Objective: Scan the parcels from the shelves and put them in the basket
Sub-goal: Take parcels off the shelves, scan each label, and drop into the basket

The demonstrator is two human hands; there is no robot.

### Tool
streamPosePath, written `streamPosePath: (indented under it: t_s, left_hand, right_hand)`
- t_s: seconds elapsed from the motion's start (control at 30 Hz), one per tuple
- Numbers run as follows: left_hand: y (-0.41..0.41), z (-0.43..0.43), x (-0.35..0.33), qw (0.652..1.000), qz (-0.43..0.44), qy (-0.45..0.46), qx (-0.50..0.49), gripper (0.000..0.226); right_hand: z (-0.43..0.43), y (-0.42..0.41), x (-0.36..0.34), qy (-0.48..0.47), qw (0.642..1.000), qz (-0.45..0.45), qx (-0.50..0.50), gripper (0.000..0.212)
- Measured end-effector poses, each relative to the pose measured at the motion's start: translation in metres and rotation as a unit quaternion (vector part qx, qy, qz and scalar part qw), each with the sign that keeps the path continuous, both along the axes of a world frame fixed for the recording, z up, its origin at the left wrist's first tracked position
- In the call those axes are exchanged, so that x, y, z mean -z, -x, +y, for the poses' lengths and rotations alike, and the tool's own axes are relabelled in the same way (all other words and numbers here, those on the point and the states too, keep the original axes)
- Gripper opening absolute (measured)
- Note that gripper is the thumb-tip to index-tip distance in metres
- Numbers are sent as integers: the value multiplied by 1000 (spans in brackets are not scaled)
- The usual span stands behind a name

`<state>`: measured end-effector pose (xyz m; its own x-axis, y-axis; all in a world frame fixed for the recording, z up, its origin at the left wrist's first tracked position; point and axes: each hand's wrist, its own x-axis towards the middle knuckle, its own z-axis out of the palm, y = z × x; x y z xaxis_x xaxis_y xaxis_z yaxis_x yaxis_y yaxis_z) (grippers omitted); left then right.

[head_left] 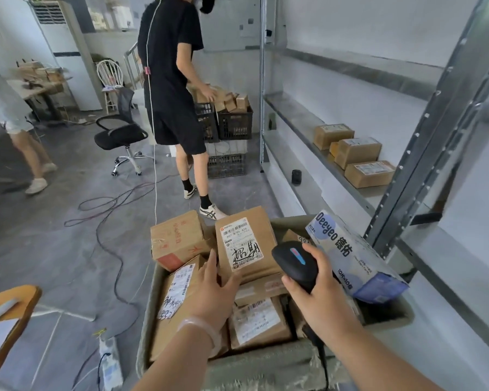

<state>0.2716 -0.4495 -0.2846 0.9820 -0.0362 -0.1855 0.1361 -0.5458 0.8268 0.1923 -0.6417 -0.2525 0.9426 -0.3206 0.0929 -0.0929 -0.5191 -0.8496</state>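
Parcels piled in grey-green soft-sided basket [266, 362] low in view, mostly brown cardboard with white shipping labels; upright in the middle, tall brown cardboard parcel [244, 244], white label printed "507 N705 476" over barcodes and large black handwritten characters; to its left, squat brown box with red print [177, 238], propped on the basket's far-left corner; nearer, long brown parcel with a striped barcode label [175, 300] and more handwriting, too blurred to read. Leaning over the right rim, blue-and-white carton marked "Deeyeo 德佑" [350, 255]; smaller print on it not legible.

Left hand [212, 289] flat, fingers straight, laid on the parcels between the long one and the tall one, gripping nothing. Right hand [319, 289] wrapped around black handheld barcode scanner [295, 262], blue and pink mark on top, nose pointed at the tall parcel's label.

On grey metal shelf [308, 131] at right, three brown cardboard boxes with white labels [356, 152], text unreadable. Beyond, person in black T-shirt and shorts [170, 80] bent towards black plastic crates of small boxes [235, 122].
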Motion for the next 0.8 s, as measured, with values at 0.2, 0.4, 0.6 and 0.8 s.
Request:
streamPosePath:
  t_s: [0.2,0.4,0.6,0.8]
  left_hand:
    - [32,-4,-22,982,-104,-104,115,74]
    - [85,-32,-29,952,-177,-111,223,71]
    - [156,-89,-41,906,-197,-100,361,73]
    - [254,-163,-41,830,-265,-84,484,76]
  right_hand:
    - [16,57,6,-24,994,-37,100,66]
    - [19,137,3,-40,976,-60,205,65]
    - [-1,237,-16,-19,941,-87,327,63]
    - [-19,356,-21,-11,891,-86,446,60]
